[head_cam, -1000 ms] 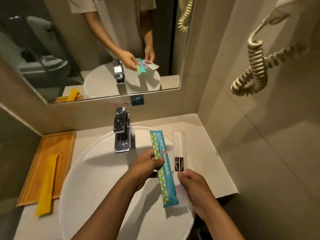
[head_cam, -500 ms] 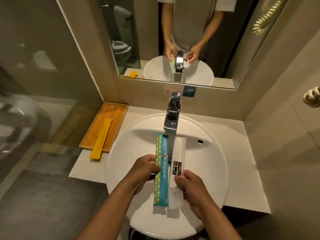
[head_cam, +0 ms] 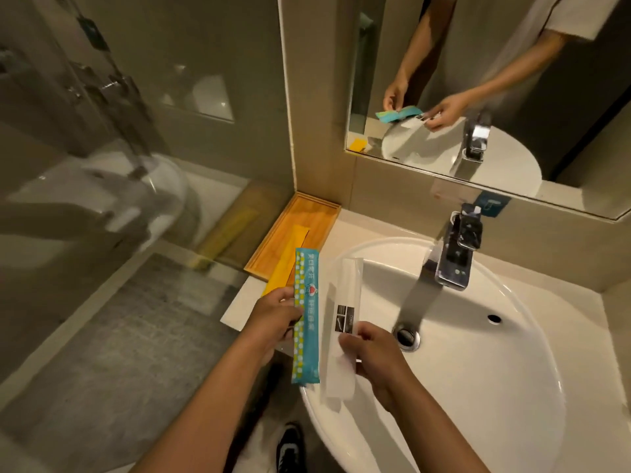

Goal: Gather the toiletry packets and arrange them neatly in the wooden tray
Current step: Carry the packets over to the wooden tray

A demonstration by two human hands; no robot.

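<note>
Teal packet [head_cam: 306,315] pinched in your left hand [head_cam: 273,319], white packet [head_cam: 342,322] in your right hand [head_cam: 372,353], mid-frame. Wooden tray [head_cam: 317,227] waiting above; try laying both parallel beside the yellow packet [head_cam: 285,261].

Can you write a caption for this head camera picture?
Left hand holds a blue packet, right hand a white packet, near the wooden tray.

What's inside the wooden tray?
A yellow packet lies in the wooden tray, its near end sticking out over the edge. The blue packet hides part of it.
</note>
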